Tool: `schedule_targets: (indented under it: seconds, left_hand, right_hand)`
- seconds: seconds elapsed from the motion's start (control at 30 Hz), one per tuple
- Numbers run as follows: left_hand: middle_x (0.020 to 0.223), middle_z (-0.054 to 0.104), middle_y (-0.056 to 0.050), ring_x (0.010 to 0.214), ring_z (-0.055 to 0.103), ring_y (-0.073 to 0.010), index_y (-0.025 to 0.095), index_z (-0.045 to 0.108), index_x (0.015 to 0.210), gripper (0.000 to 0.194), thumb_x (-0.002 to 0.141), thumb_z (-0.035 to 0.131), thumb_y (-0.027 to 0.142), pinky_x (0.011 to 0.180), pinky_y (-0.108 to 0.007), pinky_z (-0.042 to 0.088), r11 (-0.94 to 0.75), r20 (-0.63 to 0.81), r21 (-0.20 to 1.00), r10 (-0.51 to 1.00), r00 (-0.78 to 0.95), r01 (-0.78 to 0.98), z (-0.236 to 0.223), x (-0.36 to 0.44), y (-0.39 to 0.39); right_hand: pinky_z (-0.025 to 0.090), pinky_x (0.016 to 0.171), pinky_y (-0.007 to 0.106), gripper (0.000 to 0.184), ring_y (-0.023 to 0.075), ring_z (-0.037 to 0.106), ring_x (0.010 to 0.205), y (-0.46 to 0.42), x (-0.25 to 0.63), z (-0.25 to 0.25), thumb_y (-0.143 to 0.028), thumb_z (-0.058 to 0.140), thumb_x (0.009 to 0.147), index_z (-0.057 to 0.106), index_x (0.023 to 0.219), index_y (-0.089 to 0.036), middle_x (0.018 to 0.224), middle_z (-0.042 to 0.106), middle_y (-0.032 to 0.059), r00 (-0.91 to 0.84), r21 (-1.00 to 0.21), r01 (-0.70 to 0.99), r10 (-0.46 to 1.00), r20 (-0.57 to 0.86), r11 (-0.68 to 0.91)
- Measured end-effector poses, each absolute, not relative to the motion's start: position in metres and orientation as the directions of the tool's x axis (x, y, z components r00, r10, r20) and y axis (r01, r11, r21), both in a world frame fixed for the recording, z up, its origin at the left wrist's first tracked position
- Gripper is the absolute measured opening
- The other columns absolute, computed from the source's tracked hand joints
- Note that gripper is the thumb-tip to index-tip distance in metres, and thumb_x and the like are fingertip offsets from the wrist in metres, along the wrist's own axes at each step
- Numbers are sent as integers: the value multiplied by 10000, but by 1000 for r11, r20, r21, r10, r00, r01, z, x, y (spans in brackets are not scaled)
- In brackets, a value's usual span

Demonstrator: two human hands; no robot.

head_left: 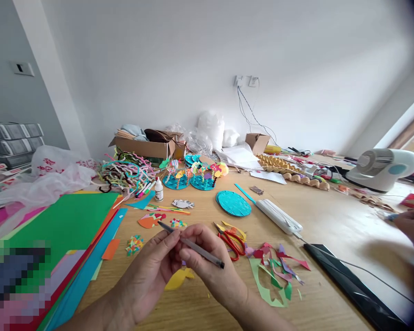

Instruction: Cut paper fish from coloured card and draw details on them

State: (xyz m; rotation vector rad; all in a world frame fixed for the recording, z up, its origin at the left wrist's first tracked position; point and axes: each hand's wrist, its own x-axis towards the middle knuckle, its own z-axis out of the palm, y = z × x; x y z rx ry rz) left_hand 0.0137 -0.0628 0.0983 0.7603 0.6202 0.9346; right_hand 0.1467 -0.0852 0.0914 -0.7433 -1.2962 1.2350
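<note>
Currently, the grey pen (pixel 202 251) is above the wooden table (pixel 200 305), slanting from ten towards four o'clock; the left hand (pixel 146 271) pinches it with fingertips, and the right hand (pixel 209 239) grasps it too. Below, towards six o'clock, the yellow paper shape (pixel 175 280) could be creased if a wrist presses down. The red scissors (pixel 232 243) lie just beside the right hand, at two o'clock, so an outward swing might push them. At nine o'clock, the small paper bits (pixel 134 245) could scatter from a brushing forearm, near the edges of the coloured sheets (pixel 72 220). More room for moving appears at one o'clock, before the blue disc (pixel 233 203).
</note>
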Motion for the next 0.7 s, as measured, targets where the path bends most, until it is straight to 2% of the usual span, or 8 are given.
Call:
schedule_targets:
  seconds: [0.1,0.17,0.2,0.27,0.33,0.43,0.53,0.7]
  left_hand:
    - [687,574,11,617,520,-111,195,655,765,302,795,606,492,531,-191,410,223,-91,947,875,476,-229,80,-1,-66]
    - [647,591,0,618,552,-139,198,643,688,293,857,521,405,553,-218,444,-31,-52,989,838,543,142,65,-20,-68]
    - [650,615,0,623,575,-149,212,651,676,242,844,538,345,574,-226,463,-237,22,923,819,573,303,56,-32,-70]
    - [940,701,-5,850,635,-187,293,688,930,200,839,521,230,756,-256,501,-601,203,650,728,655,466,38,-54,-74]
    - [1250,624,1,1093,582,-222,355,568,1221,453,801,556,185,886,-272,481,-813,324,310,578,749,493,20,-71,-79]
    - [1376,517,-3,1186,532,-216,345,232,1450,745,802,536,143,969,-279,440,-865,354,27,477,804,501,4,-81,-83]
    - [1381,502,10,1174,546,-206,346,50,1466,831,808,499,107,979,-284,431,-865,319,-15,471,823,501,1,-75,-83]
    - [1356,522,-1,1162,560,-208,323,-8,1464,852,814,500,109,981,-297,426,-882,298,-42,437,849,469,1,-66,-77]
  right_hand:
    - [422,514,197,273,97,524,549,-84,148,88,-424,601,820,506,791,-170,637,554,-16,-62,-969,-69,968,243,239]
    - [423,527,197,226,104,542,566,-90,154,86,-390,533,871,513,833,-169,646,567,-11,-32,-964,72,967,254,255]
    - [424,540,198,204,111,559,595,-93,158,84,-366,499,895,532,879,-166,664,577,-4,-47,-947,165,961,273,277]
    - [433,569,205,183,122,576,630,-101,167,77,-307,440,931,556,964,-170,701,610,10,-138,-866,373,943,303,333]
    - [460,664,229,202,141,610,737,-106,175,67,-226,402,941,553,1065,-176,843,653,50,-260,-737,517,900,350,436]
    - [467,751,276,245,188,610,874,-105,183,52,-145,376,928,570,1072,-180,986,652,97,-463,-490,650,814,351,581]
    - [469,788,295,209,199,596,876,-95,186,44,-149,423,916,590,1038,-183,956,653,86,-521,-388,711,810,270,587]
    - [426,926,303,270,196,563,1057,-80,183,42,-128,456,881,552,1120,-208,1092,641,60,-574,-373,703,792,207,606]
